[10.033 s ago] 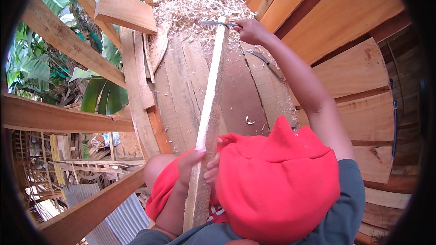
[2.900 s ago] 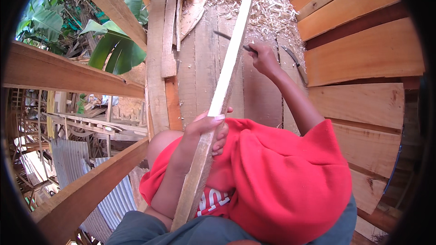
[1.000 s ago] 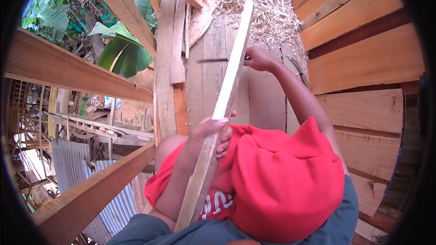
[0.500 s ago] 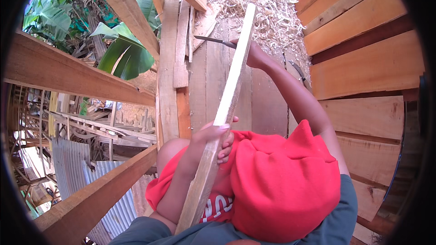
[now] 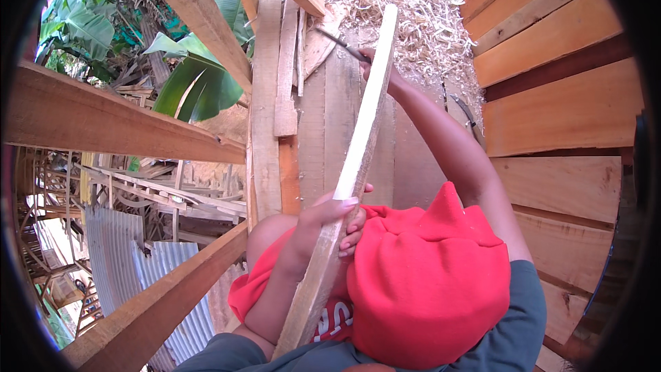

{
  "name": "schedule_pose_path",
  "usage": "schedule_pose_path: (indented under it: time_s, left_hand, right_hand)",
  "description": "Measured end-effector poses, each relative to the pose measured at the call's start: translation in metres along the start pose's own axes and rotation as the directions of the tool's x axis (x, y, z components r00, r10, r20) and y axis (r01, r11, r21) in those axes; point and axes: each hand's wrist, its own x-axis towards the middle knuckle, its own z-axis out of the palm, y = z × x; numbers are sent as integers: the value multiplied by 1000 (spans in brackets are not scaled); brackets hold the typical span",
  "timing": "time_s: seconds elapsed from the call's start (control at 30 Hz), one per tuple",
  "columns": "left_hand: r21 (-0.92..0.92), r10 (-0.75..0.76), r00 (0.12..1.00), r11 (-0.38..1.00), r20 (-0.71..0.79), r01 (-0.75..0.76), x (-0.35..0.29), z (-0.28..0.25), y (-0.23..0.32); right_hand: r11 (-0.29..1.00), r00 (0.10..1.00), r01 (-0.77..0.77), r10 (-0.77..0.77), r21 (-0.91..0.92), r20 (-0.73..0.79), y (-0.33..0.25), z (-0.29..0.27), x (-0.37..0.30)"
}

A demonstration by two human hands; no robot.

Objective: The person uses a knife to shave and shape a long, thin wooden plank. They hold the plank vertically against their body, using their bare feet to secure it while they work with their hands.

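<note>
A long squared wooden stick runs lengthwise in front of me, from my lap up toward the wood shavings. Its far half has a pale, freshly cut face, while the near part is browner and rough. My left hand is closed round the stick above my lap. Beyond it, my right hand is closed on the handle of a knife, beside the stick's far part. The dark blade points away and to the left. The stick hides part of the right hand, and whether the blade touches wood cannot be told.
Curled shavings cover the far floorboards. A curved blade lies at the right. Loose wooden strips lie at the left. Slatted board walls rise on the right; beams frame the open left side, with corrugated sheets below.
My right hand has moved a little farther away along the stick, and the knife blade has swung from pointing left to pointing up and left. The left hand keeps its grip. The view has shifted slightly.
</note>
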Motion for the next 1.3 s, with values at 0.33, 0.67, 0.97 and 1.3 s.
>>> schedule_pose_path:
  time_s: [0.33, 0.67, 0.97, 1.3]
  left_hand:
    - [-55, 3, 1000, 998, -3, -3, -2, -3, 1]
    - [-58, 24, 1000, 998, 19, -23, -3, 0, 2]
    - [-50, 40, 999, 998, 19, -39, -6, -3, 3]
    - [-61, 9, 1000, 998, 9, -9, -3, 1, 1]
  right_hand:
    - [912, 954, 291, -297, -290, 24, 18, 12, -7]
    - [998, 992, 69, -68, 4, -109, 4, 10, 2]
    - [779, 960, -99, -88, -619, -265, -34, -9, -5]
    - [652, 978, 49, -186, -756, -97, -7, -58, -31]
